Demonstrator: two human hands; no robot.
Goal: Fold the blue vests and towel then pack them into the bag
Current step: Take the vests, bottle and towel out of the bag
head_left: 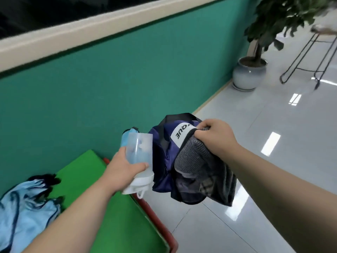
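My right hand (216, 137) grips the rim of a dark navy bag (162, 161) together with a grey towel (193, 157) that hangs over the bag's opening. The bag is held in the air above the floor and carries a white label. My left hand (125, 167) holds a translucent plastic bottle (139, 152) with a white cap, tipped cap-down, right beside the bag. A light blue cloth (125, 139) shows behind the bottle. Light blue vests (23, 214) with dark trim lie crumpled on the green mat (116, 212) at the lower left.
The green mat has a red edge (156, 216) and sits against a teal wall (109, 79). Glossy white floor tiles (255, 143) spread to the right. A potted plant (249, 73) and a black metal stand (310, 57) are at the far right.
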